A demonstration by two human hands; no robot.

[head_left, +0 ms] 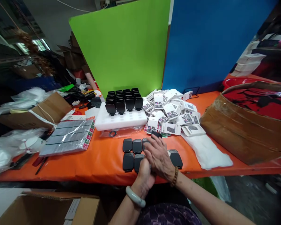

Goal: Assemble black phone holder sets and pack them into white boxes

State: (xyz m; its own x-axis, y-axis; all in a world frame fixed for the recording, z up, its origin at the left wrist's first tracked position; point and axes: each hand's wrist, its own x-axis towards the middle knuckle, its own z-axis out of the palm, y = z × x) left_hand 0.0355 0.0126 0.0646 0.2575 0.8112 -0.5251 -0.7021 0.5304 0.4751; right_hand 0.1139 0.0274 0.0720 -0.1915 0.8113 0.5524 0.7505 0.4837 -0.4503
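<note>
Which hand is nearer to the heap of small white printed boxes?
Right. The right hand lies just below the heap of small white printed boxes; the left hand sits lower, partly beneath it.

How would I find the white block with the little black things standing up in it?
Find the orange table, then the green board standing behind it. Just in front of that board lies the white foam tray. Only there do black pieces stand upright in rows; those by the hands lie flat, and the white boxes form a loose heap.
</note>
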